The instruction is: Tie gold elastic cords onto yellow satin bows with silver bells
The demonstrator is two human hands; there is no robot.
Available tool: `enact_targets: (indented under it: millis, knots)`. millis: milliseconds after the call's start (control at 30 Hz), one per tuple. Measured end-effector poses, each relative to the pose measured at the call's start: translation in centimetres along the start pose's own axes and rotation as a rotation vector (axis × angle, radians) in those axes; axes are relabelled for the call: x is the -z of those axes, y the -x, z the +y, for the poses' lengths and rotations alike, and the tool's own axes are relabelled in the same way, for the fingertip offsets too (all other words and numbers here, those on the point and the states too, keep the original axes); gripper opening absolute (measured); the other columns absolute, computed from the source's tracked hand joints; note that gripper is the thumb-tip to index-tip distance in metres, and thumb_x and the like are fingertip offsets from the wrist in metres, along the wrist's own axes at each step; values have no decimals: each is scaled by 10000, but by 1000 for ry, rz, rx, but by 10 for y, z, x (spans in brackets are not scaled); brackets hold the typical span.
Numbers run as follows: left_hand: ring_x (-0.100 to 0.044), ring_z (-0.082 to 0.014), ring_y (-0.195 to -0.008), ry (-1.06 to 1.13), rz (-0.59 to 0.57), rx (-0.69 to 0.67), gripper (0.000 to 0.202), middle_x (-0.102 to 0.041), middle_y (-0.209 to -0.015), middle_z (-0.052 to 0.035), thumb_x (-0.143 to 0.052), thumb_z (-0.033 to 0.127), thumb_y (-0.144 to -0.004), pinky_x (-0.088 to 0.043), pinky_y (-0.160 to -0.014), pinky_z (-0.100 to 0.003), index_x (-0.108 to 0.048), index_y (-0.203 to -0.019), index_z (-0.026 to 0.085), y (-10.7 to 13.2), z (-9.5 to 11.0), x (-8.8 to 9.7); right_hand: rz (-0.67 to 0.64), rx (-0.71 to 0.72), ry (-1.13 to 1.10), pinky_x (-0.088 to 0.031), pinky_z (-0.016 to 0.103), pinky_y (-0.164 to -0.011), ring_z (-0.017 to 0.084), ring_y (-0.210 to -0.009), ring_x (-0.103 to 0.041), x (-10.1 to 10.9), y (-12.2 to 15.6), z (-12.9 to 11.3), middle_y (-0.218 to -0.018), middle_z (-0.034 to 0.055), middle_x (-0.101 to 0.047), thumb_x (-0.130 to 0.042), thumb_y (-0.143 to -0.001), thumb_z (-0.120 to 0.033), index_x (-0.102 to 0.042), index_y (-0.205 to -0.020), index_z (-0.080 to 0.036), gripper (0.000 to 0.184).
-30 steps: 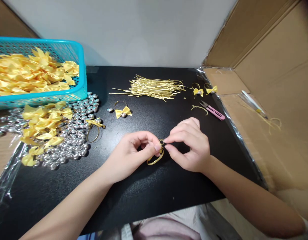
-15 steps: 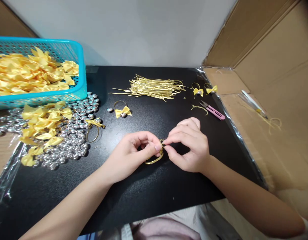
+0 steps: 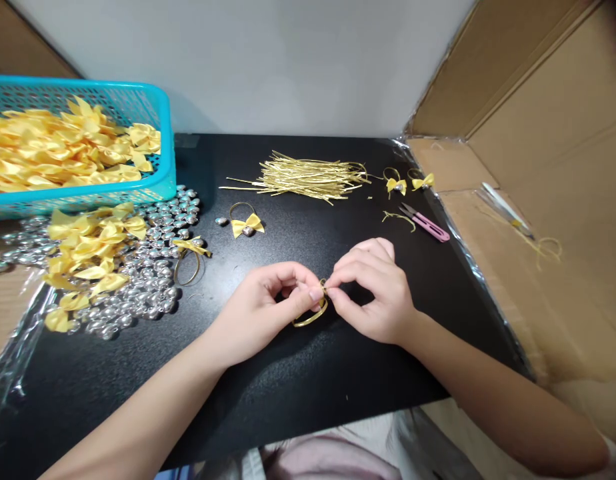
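A gold cord bends into a loop below my fingertips, low over the black table. My left hand pinches it between thumb and forefinger. From the other side, my right hand pinches the cord's short end, its fingertips almost touching the left ones. Where the cord meets between the fingers, a knot or crossing is mostly hidden. Beyond my left hand lies a gold cord loop with a yellow bow and silver bell. Another such loop stands farther left.
A turquoise basket holds many yellow bows. Before it lie loose bows and silver bells. Gold cords are heaped at the back. Pink thread snips lie at right, near two finished-looking bow loops. Cardboard walls border the right.
My right hand has shifted slightly left, closer to my left fingertips. The cord end between the hands looks shorter, and my left hand keeps its pinch.
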State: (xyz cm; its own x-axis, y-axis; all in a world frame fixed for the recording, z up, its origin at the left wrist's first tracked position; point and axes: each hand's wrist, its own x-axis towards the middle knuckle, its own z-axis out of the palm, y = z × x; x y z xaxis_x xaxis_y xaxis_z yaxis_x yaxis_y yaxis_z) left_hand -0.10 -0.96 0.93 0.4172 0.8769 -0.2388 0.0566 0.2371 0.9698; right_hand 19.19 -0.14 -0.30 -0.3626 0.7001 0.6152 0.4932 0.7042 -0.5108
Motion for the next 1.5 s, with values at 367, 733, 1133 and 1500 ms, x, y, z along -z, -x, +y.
enact_targets:
  millis: [367,733,1133,1500]
  knots:
    - [-467,-86,-611,-50,9,17,196,-598,-675,23,-684,319,-845,-365,-575,-196,-647,-756,148,0,0,0,1,2,-17,-342,383,-805,148,-728,-571,0,0,-1,-677,-32,-678,-656,-804,-149,-613,-677,-204,145]
    - [-450,-88,-598,-52,1,21,201,-577,-662,23,-674,316,-855,-345,-562,-203,-638,-754,146,1,0,0,-22,-50,-91,-358,386,-804,148,-719,-587,1,0,-2,-694,-25,-692,-621,-833,-175,-630,-696,-210,141]
    - [-416,-91,-589,-110,-4,27,218,-557,-640,22,-678,336,-851,-337,-564,-211,-646,-760,140,1,-1,1,-22,32,-16,-327,392,-814,153,-742,-570,1,0,0,-684,-34,-690,-635,-829,-171,-623,-694,-210,140]
    - [-424,-87,-571,-107,2,14,203,-558,-620,24,-685,315,-836,-339,-540,-202,-652,-744,138,0,1,0,4,30,5,-340,393,-809,151,-723,-588,0,1,0,-670,-40,-697,-647,-831,-187,-637,-678,-221,157]
